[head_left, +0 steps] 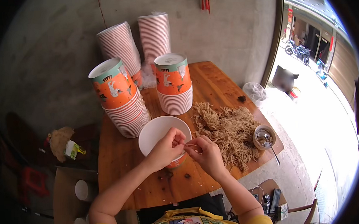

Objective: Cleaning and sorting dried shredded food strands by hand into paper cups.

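Observation:
My left hand (167, 148) and my right hand (205, 151) meet at the near rim of an empty white paper bowl (156, 131) on the wooden table (121, 154). Both pinch a thin strand of brown noodle (191, 144) between their fingertips. A loose heap of brown noodles (228, 130) lies on the table just right of my right hand. Behind the bowl stand two stacks of upside-down orange paper bowls, one (121, 98) to the left and one (173, 84) in the middle.
Two taller stacks of striped bowls (138, 41) lean against the grey wall at the back. A small bowl with a spoon (265, 138) sits at the table's right edge. A cardboard box (71, 197) stands on the floor at left, a street lies beyond at right.

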Tool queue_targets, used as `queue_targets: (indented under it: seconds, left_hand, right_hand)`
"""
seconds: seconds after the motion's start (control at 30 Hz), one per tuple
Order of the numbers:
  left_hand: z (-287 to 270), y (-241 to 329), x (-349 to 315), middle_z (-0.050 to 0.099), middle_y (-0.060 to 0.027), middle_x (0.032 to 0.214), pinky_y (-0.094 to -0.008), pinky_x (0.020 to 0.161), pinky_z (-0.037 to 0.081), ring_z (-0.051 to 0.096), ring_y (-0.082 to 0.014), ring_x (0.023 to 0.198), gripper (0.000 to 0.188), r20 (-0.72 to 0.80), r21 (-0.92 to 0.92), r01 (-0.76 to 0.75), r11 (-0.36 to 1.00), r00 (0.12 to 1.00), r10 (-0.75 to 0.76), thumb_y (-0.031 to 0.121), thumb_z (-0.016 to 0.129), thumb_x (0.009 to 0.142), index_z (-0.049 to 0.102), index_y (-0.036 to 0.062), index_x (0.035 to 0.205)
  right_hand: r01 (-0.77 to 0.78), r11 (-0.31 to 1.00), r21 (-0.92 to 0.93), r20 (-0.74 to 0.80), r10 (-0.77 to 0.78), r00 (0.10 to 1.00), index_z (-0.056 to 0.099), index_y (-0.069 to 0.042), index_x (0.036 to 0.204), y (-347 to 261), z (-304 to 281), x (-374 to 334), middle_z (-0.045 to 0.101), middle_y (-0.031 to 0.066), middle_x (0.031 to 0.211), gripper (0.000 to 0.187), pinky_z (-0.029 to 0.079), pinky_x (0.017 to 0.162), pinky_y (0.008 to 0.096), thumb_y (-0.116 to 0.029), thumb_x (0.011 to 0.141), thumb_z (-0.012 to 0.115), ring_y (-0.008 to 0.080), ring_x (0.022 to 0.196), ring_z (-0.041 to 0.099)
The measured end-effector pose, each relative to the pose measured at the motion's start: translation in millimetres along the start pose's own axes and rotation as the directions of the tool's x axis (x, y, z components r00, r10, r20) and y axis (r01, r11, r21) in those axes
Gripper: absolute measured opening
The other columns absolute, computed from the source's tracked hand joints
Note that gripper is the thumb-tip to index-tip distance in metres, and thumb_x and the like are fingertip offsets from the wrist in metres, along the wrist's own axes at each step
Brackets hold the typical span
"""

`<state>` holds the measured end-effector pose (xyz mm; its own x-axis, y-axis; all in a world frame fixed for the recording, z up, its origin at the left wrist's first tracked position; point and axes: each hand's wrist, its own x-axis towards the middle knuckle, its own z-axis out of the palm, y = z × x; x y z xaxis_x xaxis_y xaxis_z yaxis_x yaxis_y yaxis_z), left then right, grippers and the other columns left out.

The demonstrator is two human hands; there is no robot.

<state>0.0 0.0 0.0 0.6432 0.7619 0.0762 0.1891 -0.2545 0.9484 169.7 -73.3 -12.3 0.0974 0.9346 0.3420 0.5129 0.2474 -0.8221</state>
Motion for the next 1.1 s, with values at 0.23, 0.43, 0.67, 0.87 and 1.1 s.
queue_targets:
  seconds: [0.23, 0.43, 0.67, 0.87, 1.1]
  left_hand:
    - [14.7, 9.5, -7.1, 0.049, -0.0052, 0.102, -0.0245, 0.079, 0.049, 0.055, -0.0101, 0.088, 0.017, -0.048, 0.207, -0.069, 0.976, 0.996, 0.081, -0.005, 0.055, 0.086, 0.052, 0.0014, 0.101]
    - [18.9, 3.5, -7.6, 0.045, -0.0104, 0.102, -0.0318, 0.076, 0.051, 0.058, -0.0226, 0.087, 0.013, -0.130, 0.473, -0.207, 0.856, 0.945, 0.300, -0.004, 0.060, 0.083, 0.052, 0.0012, 0.092]
    - [22.3, 6.2, -11.2, 0.059, -0.0091, 0.083, -0.0379, 0.070, 0.050, 0.060, -0.0282, 0.083, 0.015, -0.189, 0.603, -0.225, 0.765, 0.892, 0.411, -0.003, 0.064, 0.081, 0.051, 0.0031, 0.087]
    - [22.5, 7.3, -11.4, 0.061, -0.0093, 0.077, -0.0337, 0.066, 0.050, 0.062, -0.0230, 0.071, 0.012, -0.273, 0.336, -0.137, 0.932, 0.933, 0.235, -0.002, 0.063, 0.082, 0.052, 0.0017, 0.086]
    - [18.4, 8.6, -8.4, 0.060, -0.0054, 0.078, -0.0291, 0.067, 0.050, 0.061, -0.0137, 0.074, 0.012, -0.244, 0.221, -0.047, 0.974, 0.964, 0.102, -0.002, 0.062, 0.084, 0.052, 0.0014, 0.089]
  right_hand:
    - [0.063, 0.998, -0.028, -0.022, -0.064, 0.998, 0.064, -0.001, 0.085, -1.1, -4.6, -3.9, 0.056, 0.0055, 0.075, 0.013, 0.045, 0.055, 0.0276, -0.011, 0.082, 0.073, 0.0134, 0.058, 0.052]
    - [0.089, 0.996, -0.022, -0.048, -0.090, 0.995, 0.063, -0.002, 0.085, 1.7, -1.2, -3.7, 0.055, 0.0070, 0.075, 0.013, 0.046, 0.055, 0.0300, -0.012, 0.083, 0.071, 0.0165, 0.059, 0.055]
    - [0.074, 0.997, -0.027, -0.057, -0.075, 0.995, 0.064, -0.001, 0.084, -2.1, -0.3, -4.1, 0.056, 0.0059, 0.075, 0.013, 0.047, 0.057, 0.0278, -0.010, 0.083, 0.072, 0.0147, 0.060, 0.056]
    - [0.107, 0.994, -0.009, -0.064, -0.107, 0.992, 0.062, -0.003, 0.085, -1.6, 0.2, -4.1, 0.058, 0.0082, 0.077, 0.013, 0.048, 0.056, 0.0326, -0.013, 0.084, 0.071, 0.0202, 0.060, 0.058]
    - [0.075, 0.997, 0.037, -0.050, -0.073, 0.996, 0.064, -0.002, 0.087, 1.3, 0.0, -4.6, 0.057, 0.0080, 0.076, 0.013, 0.046, 0.055, 0.0290, -0.014, 0.085, 0.070, 0.0174, 0.059, 0.056]
